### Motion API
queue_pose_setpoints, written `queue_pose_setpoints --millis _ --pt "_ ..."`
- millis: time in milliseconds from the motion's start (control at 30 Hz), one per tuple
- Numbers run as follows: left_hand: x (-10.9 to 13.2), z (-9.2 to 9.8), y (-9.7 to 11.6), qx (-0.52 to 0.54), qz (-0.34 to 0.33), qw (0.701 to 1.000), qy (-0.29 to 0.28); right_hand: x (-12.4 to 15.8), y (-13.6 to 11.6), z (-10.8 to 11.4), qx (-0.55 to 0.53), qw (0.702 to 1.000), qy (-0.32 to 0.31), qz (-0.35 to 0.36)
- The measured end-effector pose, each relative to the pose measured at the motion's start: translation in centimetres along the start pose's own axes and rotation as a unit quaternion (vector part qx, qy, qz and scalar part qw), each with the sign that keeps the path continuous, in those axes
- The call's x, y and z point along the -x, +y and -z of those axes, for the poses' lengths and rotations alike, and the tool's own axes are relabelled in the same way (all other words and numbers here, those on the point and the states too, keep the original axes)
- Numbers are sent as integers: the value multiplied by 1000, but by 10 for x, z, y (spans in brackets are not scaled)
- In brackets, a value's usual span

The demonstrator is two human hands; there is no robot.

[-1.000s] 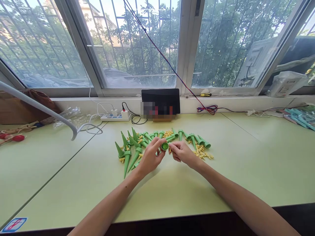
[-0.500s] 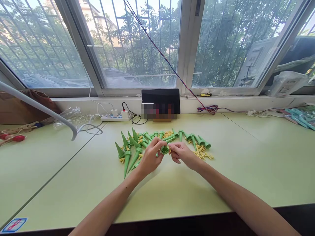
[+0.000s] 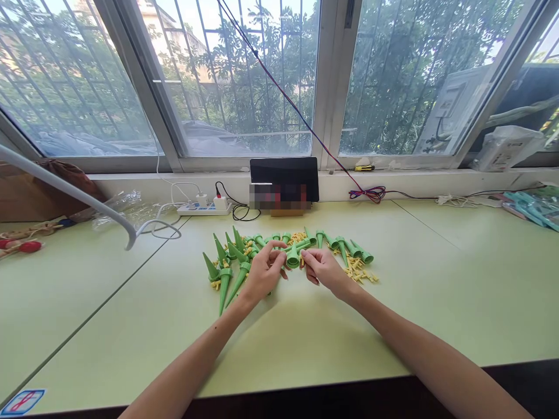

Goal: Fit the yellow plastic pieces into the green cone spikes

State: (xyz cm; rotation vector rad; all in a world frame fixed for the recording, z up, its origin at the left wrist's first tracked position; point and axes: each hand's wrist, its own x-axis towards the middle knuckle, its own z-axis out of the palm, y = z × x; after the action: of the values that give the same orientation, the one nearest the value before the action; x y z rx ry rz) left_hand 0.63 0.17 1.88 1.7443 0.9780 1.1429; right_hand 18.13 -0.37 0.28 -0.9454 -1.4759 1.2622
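Observation:
A green plastic cone spike [image 3: 292, 260] is pinched between the thumb and fingers of my left hand [image 3: 265, 270], its round open end facing me. Close against its right side, my right hand [image 3: 322, 269] is closed on a small yellow plastic piece [image 3: 302, 262], mostly covered by the fingertips. To the left of my left hand are several more green cone spikes [image 3: 224, 288], some upright and some lying down. Beyond and right of my hands lie other green cones [image 3: 343, 249] and a loose pile of small yellow pieces [image 3: 358, 271].
Behind the cones a dark tablet [image 3: 283, 174] leans on a small stand. A white power strip [image 3: 205, 208] with plugs and cables lies left of it. A white curved rod [image 3: 78, 195] crosses the left side. Bundled cable [image 3: 369, 194] rests near the window ledge.
The green cone in my left hand has turned so its tip points upward and its opening tilts down toward me. My left fingers have shifted their hold; my right hand stays beside it.

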Motion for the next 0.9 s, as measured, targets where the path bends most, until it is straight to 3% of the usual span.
queue_pose_setpoints --millis 167,267,400,567,733,900 --pt "1 -1 12 84 72 993 -39 3 0 -1 169 983 32 71" --pt "2 0 12 78 67 993 -49 5 -2 -1 217 969 45 110" --pt "2 1 4 59 32 996 -52 5 -1 -1 225 967 49 110" --pt "1 1 -7 -57 -35 997 -40 2 7 -1 175 982 28 63" --pt "3 0 -10 -154 -85 984 -28 -1 10 -2 42 999 -9 -15" --pt "5 2 -14 -240 -180 954 -23 0 4 3 -60 990 -64 -112"
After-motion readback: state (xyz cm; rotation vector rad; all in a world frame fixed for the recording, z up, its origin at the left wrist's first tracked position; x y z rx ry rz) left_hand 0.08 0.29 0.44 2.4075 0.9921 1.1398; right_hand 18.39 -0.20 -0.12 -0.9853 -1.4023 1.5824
